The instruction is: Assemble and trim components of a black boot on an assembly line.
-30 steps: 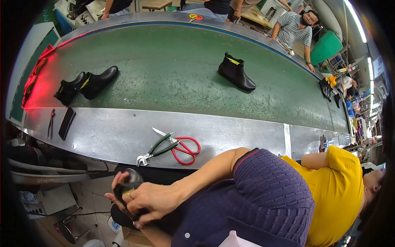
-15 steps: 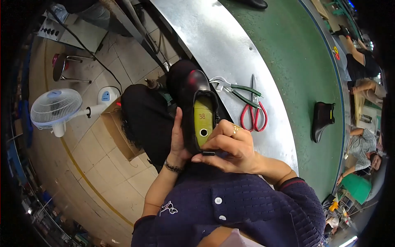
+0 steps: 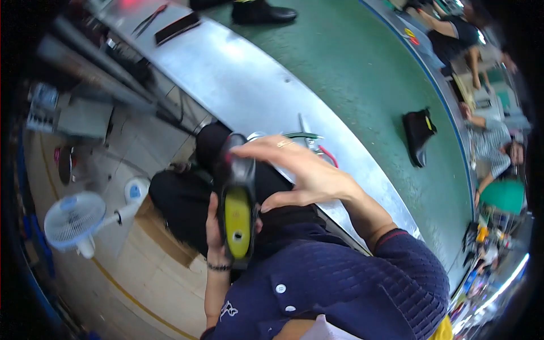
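A black shoe (image 3: 242, 173) is in front of me, toe pointing away, with a yellow-green last (image 3: 238, 212) showing in its opening; the last has a round hole near the heel. My left hand (image 3: 214, 235) is wrapped around the shoe's left side and underside, its fingertips showing at the right side. My right hand (image 3: 317, 175) is spread above the shoe's right side, thumb and fingers apart. Its fingertips are at the toe; whether they touch is blurred. Green-handled pliers (image 3: 303, 135) and red-handled scissors (image 3: 328, 156) lie on the metal ledge, partly hidden behind my right hand.
Beyond the metal ledge (image 3: 243, 62) runs a green surface (image 3: 340, 73) with a black boot (image 3: 418, 136) and another black boot (image 3: 263, 13). A dark flat block (image 3: 177, 28) lies at the far left. A fan (image 3: 73, 218) and a cardboard box (image 3: 164, 232) stand on the floor.
My right hand has left the shoe's heel, opened and moved forward to the toe. The left hand still holds the shoe. The view has turned, bringing the dark block into sight.
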The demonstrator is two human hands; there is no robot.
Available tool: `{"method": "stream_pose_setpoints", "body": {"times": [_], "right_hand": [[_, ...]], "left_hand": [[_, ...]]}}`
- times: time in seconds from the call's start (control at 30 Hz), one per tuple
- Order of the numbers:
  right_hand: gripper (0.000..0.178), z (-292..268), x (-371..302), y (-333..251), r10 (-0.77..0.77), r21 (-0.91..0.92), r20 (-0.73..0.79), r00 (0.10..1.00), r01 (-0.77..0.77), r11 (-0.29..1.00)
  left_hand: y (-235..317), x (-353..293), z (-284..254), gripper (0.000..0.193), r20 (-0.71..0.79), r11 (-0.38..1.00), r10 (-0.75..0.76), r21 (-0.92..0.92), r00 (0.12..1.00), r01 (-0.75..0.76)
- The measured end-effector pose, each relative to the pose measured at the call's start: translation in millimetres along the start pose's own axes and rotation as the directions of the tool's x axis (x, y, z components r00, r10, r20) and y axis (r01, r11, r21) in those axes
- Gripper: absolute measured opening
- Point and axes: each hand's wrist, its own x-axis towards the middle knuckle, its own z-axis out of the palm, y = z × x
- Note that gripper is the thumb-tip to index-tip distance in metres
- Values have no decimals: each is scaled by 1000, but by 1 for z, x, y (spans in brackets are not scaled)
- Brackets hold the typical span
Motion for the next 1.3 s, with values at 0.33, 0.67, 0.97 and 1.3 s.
{"method": "stream_pose_setpoints", "body": {"times": [0.33,0.67,0.97,1.3], "right_hand": [[76,7,0,44,-262,18,271,926,267,963],[53,5,-42,75,460,862,-429,777,200,466],[51,-87,-92,118,740,777,-601,302,439,452],[87,-170,-171,223,346,568,-822,-452,-683,458]], "left_hand": [[31,12,24,85,-174,985,-89,132,981,113],[60,24,80,95,390,790,-205,607,897,-83],[12,13,223,69,858,727,-28,369,513,-579],[11,27,221,66,866,785,50,274,498,-555]]}}
